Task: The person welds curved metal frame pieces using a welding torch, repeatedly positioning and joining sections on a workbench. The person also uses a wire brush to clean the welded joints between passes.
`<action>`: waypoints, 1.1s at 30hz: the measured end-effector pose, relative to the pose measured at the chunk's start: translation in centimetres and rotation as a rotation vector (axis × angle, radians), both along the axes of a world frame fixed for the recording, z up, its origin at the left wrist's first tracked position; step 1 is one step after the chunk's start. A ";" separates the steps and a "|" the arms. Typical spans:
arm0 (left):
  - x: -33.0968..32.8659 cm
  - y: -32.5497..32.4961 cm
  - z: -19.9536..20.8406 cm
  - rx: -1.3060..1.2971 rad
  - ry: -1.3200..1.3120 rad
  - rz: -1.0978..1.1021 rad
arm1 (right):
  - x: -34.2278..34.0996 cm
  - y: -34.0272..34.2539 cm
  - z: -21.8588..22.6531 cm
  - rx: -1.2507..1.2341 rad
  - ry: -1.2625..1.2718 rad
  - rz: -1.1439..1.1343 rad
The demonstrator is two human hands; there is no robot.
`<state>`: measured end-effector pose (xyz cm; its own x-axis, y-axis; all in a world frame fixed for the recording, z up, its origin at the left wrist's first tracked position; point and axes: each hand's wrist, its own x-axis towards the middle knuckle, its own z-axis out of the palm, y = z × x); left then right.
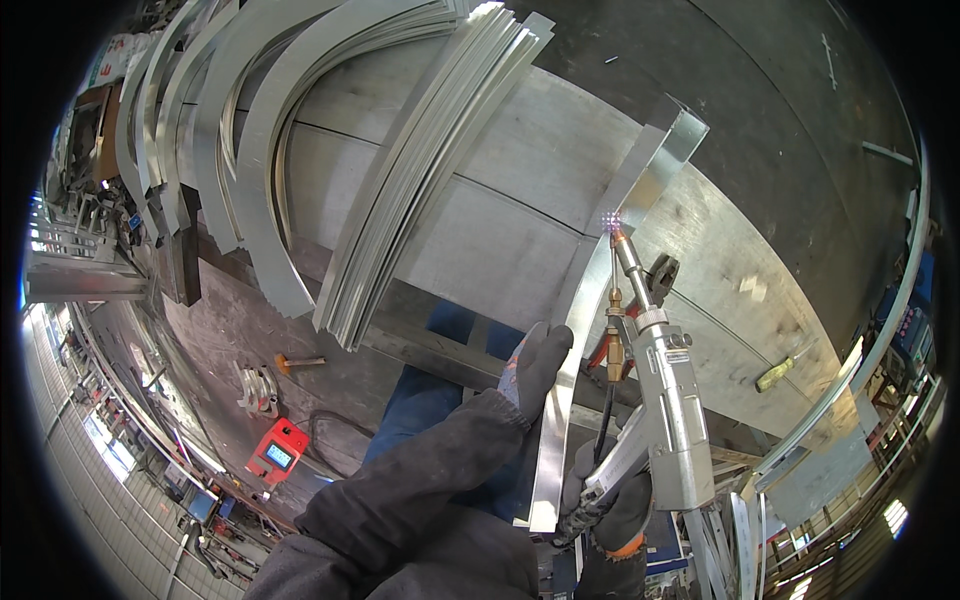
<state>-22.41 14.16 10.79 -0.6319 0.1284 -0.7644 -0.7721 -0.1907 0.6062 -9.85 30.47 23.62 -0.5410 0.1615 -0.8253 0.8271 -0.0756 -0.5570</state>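
Observation:
My right hand (622, 505), in a dark glove with an orange band, grips the handle of a silver handheld welding gun (677, 420). The gun's copper-coloured nozzle meets a shiny curved metal strip (572, 370), and bright purple-white sparks (612, 222) show there. Along the strip's left edge, my left hand (540, 368) is closed on it in a dark glove. The strip runs from near my body up to the far right of the metal table. Brass fittings and a black hose run along the gun's left side. Behind the gun, pliers (660, 275) with red handles lie partly hidden.
A thick stack of metal strips (430, 170) lies across the table (520, 240). More bent strips (262, 150) stand to its left. A screwdriver (778, 374) lies at the right. Lower left are a hammer (300, 362) and a red box with a display (277, 452).

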 end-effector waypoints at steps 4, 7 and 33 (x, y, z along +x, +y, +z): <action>-0.2 0.1 -0.1 -0.041 -0.057 -0.134 | 0.2 -0.1 -0.2 0.014 -0.042 -0.015; -0.3 0.3 0.3 -0.027 -0.074 -0.030 | 0.3 0.1 -0.1 -0.022 -0.023 -0.016; 2.4 -4.3 7.2 -0.022 -0.441 -0.312 | -4.8 -2.0 5.7 -0.450 0.027 -0.376</action>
